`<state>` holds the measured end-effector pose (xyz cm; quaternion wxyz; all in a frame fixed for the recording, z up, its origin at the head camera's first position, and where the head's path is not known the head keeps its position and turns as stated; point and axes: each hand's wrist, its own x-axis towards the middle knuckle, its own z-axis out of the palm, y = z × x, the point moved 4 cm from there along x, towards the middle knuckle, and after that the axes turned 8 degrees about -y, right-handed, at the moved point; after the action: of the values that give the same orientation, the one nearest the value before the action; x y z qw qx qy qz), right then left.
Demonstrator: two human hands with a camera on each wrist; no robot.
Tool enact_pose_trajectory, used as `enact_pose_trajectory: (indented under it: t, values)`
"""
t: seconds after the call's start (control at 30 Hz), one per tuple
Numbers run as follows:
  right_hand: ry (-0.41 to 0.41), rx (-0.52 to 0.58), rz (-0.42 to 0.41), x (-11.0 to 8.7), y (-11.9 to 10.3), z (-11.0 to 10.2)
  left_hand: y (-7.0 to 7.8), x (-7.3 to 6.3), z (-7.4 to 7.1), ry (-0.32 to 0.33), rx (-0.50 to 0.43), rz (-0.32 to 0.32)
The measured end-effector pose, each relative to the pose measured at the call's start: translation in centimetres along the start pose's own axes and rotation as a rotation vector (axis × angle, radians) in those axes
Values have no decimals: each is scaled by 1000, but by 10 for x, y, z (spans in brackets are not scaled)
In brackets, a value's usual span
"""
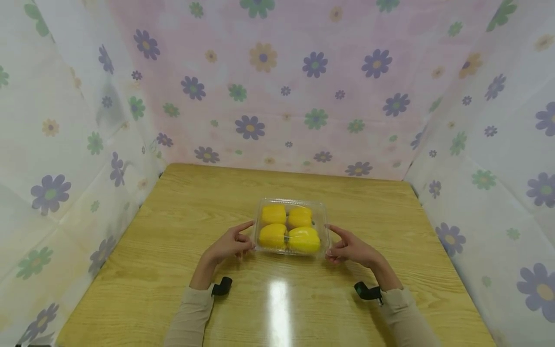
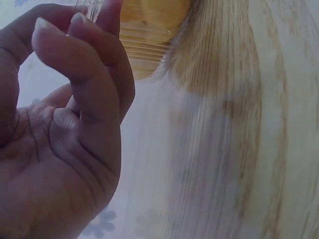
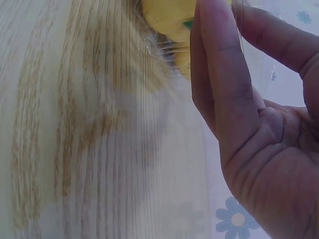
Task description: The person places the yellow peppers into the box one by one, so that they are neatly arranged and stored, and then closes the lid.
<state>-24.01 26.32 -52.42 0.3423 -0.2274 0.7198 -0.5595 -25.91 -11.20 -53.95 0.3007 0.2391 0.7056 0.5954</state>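
Observation:
A clear plastic container (image 1: 322, 215) with its lid down sits on the wooden table in the head view. Inside it lie several yellow bell peppers (image 1: 304, 239), in two rows. My left hand (image 1: 230, 243) pinches the container's left edge between thumb and fingers. At the opposite edge, my right hand (image 1: 353, 248) holds the rim in the same way. The left wrist view shows curled fingers at the clear rim and the ribbed container wall (image 2: 142, 55). A green stem (image 3: 188, 23) on a pepper shows in the right wrist view, partly behind my fingers.
The wooden table (image 1: 195, 202) spreads around the container, with a bright light reflection in front of it. Flower-printed cloth (image 1: 277, 86) hangs behind the table and along both sides. A small black camera (image 1: 223, 286) sits on each wrist.

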Motion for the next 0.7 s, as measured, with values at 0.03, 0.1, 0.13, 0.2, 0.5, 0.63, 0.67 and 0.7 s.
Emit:
enact_pose_trajectory:
  t: [0.03, 0.1, 0.13, 0.2, 0.5, 0.63, 0.67, 0.7]
  values:
    - [-2, 1, -2, 0, 0, 0, 1, 0, 0, 2, 4, -1]
    - [-8, 4, -7, 0, 1, -1, 1, 0, 0, 5, 14, -2]
    - [-11, 6, -8, 0, 2, -1, 1, 0, -1, 9, 16, -7]
    - [-15, 13, -12, 1, 3, -2, 1, 1, -1, 16, 20, -13]
    - [-12, 52, -9, 1, 3, -2, 1, 2, -1, 28, 39, -19]
    - [-9, 57, -7, 1, 3, -2, 1, 1, 0, 30, 35, -21]
    - [-8, 57, -7, 1, 4, -2, 1, 0, 0, 30, 29, -21]
    - [-6, 55, -6, 1, 4, -3, 1, 0, 0, 29, 22, -20]
